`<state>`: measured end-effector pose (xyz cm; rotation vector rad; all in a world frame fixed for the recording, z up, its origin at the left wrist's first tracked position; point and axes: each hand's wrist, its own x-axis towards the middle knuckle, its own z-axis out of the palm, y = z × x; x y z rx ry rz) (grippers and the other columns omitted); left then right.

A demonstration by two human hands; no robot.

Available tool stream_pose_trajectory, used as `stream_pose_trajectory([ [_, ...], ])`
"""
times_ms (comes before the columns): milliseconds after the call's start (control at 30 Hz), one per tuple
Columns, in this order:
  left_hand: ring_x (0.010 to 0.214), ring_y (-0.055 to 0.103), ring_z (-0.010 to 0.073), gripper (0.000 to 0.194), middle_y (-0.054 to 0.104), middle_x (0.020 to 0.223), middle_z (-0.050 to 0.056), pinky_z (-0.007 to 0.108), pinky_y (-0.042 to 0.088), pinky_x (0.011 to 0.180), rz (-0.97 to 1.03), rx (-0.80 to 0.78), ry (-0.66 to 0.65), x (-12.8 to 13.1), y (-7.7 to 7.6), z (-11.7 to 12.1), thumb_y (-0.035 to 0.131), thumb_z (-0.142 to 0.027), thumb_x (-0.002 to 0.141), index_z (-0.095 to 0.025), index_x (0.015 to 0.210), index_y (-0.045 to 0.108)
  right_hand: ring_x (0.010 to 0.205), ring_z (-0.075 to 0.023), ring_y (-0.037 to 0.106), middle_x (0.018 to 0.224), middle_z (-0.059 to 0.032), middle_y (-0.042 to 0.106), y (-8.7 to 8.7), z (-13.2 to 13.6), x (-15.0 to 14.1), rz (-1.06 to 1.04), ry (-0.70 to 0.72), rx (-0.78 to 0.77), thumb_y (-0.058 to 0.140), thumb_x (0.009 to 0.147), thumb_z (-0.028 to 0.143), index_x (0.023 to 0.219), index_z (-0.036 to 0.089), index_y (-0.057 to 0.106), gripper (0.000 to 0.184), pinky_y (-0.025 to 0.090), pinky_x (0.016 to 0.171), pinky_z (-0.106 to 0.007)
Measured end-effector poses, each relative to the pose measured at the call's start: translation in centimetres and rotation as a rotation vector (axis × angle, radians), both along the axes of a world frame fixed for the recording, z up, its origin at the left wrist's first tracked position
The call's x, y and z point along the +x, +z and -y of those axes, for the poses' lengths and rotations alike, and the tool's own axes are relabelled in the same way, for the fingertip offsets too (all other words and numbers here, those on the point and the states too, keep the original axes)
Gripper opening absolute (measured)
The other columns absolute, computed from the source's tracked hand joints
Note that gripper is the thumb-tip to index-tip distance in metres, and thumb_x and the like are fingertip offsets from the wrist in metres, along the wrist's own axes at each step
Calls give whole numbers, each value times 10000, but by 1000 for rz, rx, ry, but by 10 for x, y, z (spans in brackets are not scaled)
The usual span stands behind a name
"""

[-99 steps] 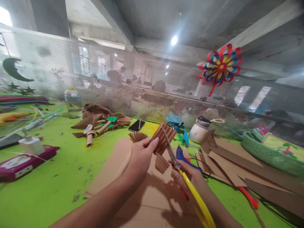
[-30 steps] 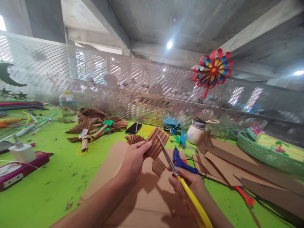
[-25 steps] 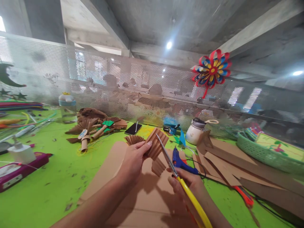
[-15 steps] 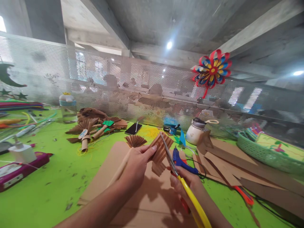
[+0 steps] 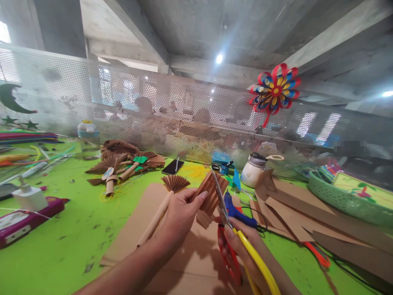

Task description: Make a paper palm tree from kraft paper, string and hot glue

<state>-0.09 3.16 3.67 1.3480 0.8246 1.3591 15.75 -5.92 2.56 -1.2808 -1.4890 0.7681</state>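
Between the thumb and fingers of my left hand (image 5: 181, 217) is a pleated piece of brown paper (image 5: 210, 192), its folds partly spread. My right hand (image 5: 242, 241) is closed around scissors (image 5: 258, 262) with one yellow and one red handle. Their blades reach up along the right side of the pleated paper; whether they are cutting into it I cannot tell. Under both hands lie flat brown paper sheets (image 5: 135, 221). Just beyond my left hand rests a paper fan (image 5: 175, 183) on a rolled paper handle, partly hidden by that hand.
A blue glue gun (image 5: 238, 211) lies right of the scissors, near brown paper strips (image 5: 288, 209) and a green basket (image 5: 346, 200). Finished paper fans (image 5: 110, 174), a phone (image 5: 172, 166) and a white jar (image 5: 253, 170) stand farther back. A purple power strip (image 5: 30, 219) is at left.
My right hand has opened the scissor handles wider, and the red handle shows more. The pleated paper has shifted slightly right with my left hand.
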Motion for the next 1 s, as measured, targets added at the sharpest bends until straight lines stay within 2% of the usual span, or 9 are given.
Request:
stream_pose_trajectory([
  [133,698,556,149,193,692,768,25,262,424,691,37,-46,-98,0,1,1,689,-329,748,-166,844,731,998,-224,601,1197,-76,584,-4,-3,-1,-35,58,-41,549,921,327,1162,191,577,279,527,827,-409],
  [200,696,553,140,193,683,770,21,255,419,688,46,-61,-120,-1,2,2,697,-327,744,-160,838,714,977,-215,609,1182,-75,588,-7,-7,-2,-49,84,-60,550,922,324,1157,181,575,276,533,811,-401],
  [300,627,521,121,166,639,682,-2,244,401,628,54,-84,-118,-3,4,2,713,-311,722,-152,757,682,732,-151,624,943,-51,636,-13,-14,-2,-64,121,-89,536,925,377,1136,140,575,320,537,642,-303],
  [367,591,505,113,159,613,638,-13,242,387,593,83,-104,-138,-5,4,1,718,-301,711,-153,721,664,541,-102,538,717,-3,587,-15,-18,-1,-69,147,-104,546,896,467,1109,117,590,412,465,505,-232],
  [433,581,508,110,154,608,627,-13,242,384,585,120,-120,-172,-5,2,-1,722,-289,707,-154,698,649,486,-82,453,619,28,507,-15,-20,-1,-81,174,-104,581,843,537,1077,114,611,484,390,453,-206],
  [600,572,530,106,146,624,641,1,244,398,592,158,-152,-243,-5,-2,-4,721,-269,707,-142,714,651,581,-99,456,677,11,501,-11,-19,-3,-81,177,-61,614,795,574,1014,131,639,494,381,533,-214],
  [733,590,558,120,176,646,675,21,260,430,625,167,-172,-316,-6,-1,-3,725,-261,694,-122,786,670,566,-109,435,659,8,494,-12,-18,-6,-103,153,-48,580,785,626,1042,119,625,571,368,523,-230],
  [900,631,591,148,182,665,720,41,281,450,642,172,-204,-304,-6,1,-1,730,-253,674,-127,790,670,549,-96,391,665,16,465,-10,-18,-2,-99,210,-74,555,812,616,1022,126,627,539,351,518,-225],
  [1000,645,598,156,189,654,719,37,290,456,653,171,-217,-312,-8,4,-1,739,-250,658,-132,787,669,574,-104,425,697,3,491,-9,-17,4,-65,265,-80,555,827,590,1037,132,624,509,376,546,-226],
])
